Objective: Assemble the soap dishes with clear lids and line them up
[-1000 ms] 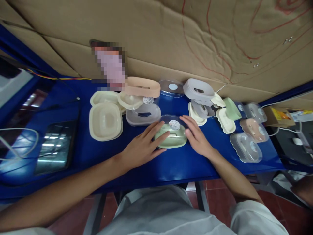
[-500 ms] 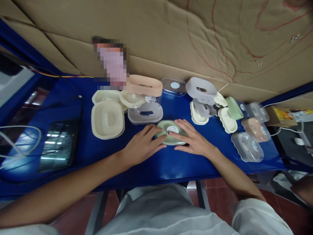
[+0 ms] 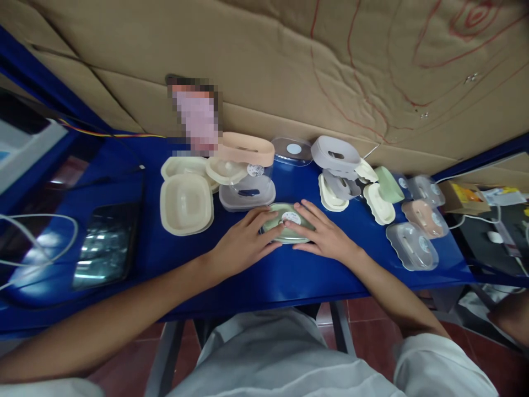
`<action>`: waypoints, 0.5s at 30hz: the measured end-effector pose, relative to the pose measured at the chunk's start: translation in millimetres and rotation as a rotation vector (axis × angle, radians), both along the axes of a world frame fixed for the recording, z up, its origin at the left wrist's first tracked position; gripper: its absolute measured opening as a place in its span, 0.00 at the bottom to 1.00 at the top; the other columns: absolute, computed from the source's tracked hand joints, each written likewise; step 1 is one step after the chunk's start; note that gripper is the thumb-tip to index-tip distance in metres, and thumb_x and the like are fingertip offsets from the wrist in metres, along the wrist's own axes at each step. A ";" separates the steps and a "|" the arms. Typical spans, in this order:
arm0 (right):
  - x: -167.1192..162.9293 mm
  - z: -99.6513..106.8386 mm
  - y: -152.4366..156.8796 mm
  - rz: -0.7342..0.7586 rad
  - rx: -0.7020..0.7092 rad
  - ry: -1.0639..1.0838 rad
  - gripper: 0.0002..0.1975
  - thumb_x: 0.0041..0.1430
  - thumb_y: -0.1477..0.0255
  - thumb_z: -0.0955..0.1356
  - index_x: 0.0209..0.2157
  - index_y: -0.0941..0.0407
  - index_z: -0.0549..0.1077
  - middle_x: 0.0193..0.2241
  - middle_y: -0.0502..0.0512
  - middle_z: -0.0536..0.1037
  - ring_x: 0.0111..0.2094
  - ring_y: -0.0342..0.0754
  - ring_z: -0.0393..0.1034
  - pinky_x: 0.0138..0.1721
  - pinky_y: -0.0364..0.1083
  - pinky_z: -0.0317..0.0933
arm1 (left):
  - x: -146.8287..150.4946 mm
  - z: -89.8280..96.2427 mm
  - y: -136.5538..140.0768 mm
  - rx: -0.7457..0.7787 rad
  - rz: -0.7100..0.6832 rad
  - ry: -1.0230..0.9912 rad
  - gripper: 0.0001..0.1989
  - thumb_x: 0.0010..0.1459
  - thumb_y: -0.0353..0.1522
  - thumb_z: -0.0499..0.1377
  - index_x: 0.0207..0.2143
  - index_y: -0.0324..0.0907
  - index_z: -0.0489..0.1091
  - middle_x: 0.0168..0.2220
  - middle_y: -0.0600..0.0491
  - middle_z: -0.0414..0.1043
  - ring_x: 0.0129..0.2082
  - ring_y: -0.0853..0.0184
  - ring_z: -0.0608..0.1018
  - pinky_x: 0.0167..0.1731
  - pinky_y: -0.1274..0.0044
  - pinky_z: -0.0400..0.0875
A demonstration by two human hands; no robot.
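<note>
A small green oval plastic box (image 3: 275, 222) lies on the blue table in front of me, with a clear cover and a round white printed label on top. My left hand (image 3: 246, 237) curls around its left side, fingertips on the cover and near edge. From the right, my right hand (image 3: 324, 231) grips the box, its spread fingers along the far and near rims and one fingertip by the label. Just behind sit a grey slotted piece (image 3: 264, 199) under a clear cover and a peach slotted ring (image 3: 250, 149). Cream trays (image 3: 187, 203) are stacked left of them.
Grey slotted pieces (image 3: 335, 154), cream trays (image 3: 379, 204) and a green ring (image 3: 389, 184) stand right of centre. Covered boxes (image 3: 412, 246) line the right side. A clear cover (image 3: 292, 151) leans near the cardboard wall (image 3: 264, 66). A dark glossy tablet-like panel (image 3: 105, 245) and cables lie left.
The view has shifted slightly. Both hands stay on the green box, with small finger shifts on its cover; the other pieces keep their places on the table.
</note>
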State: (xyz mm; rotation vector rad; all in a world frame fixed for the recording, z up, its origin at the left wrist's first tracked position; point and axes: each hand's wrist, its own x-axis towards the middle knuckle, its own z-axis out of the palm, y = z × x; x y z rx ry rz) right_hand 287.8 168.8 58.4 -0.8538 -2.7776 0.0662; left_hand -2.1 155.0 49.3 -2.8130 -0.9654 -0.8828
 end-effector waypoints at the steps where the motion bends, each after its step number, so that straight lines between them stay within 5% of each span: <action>1: -0.9 -0.3 -0.6 0.004 0.014 -0.009 0.35 0.70 0.57 0.71 0.74 0.47 0.61 0.75 0.62 0.59 0.78 0.63 0.45 0.73 0.67 0.56 | -0.3 0.1 0.0 0.002 0.000 0.011 0.17 0.69 0.35 0.64 0.57 0.41 0.73 0.55 0.39 0.74 0.59 0.50 0.76 0.57 0.59 0.79; 7: -6.0 -0.7 -2.6 0.032 0.059 -0.039 0.35 0.72 0.53 0.68 0.73 0.52 0.62 0.72 0.66 0.65 0.75 0.61 0.55 0.73 0.65 0.57 | -0.5 -1.6 -0.7 -0.082 -0.018 0.011 0.18 0.65 0.33 0.69 0.55 0.42 0.74 0.59 0.38 0.71 0.66 0.46 0.72 0.62 0.55 0.76; 10: 16.8 10.6 2.6 0.012 0.091 0.052 0.32 0.74 0.48 0.63 0.69 0.50 0.69 0.65 0.63 0.74 0.68 0.60 0.68 0.67 0.61 0.65 | 1.5 -4.6 -2.6 -0.156 -0.026 -0.024 0.21 0.64 0.33 0.69 0.57 0.42 0.72 0.67 0.36 0.64 0.71 0.44 0.68 0.62 0.55 0.76; 12: 50.8 25.3 14.1 -0.189 0.239 0.235 0.28 0.76 0.50 0.60 0.63 0.51 0.75 0.57 0.62 0.80 0.60 0.59 0.75 0.63 0.60 0.68 | 3.2 -5.9 -4.2 -0.184 -0.012 -0.024 0.20 0.65 0.34 0.68 0.58 0.41 0.72 0.70 0.34 0.60 0.71 0.44 0.69 0.61 0.56 0.78; 15: 119.7 51.5 46.9 -0.890 0.444 0.464 0.27 0.79 0.57 0.56 0.62 0.58 0.74 0.58 0.70 0.77 0.62 0.62 0.71 0.65 0.64 0.61 | 4.9 -6.7 -5.8 -0.223 0.025 -0.013 0.20 0.67 0.36 0.67 0.57 0.40 0.71 0.73 0.32 0.56 0.70 0.42 0.70 0.56 0.58 0.81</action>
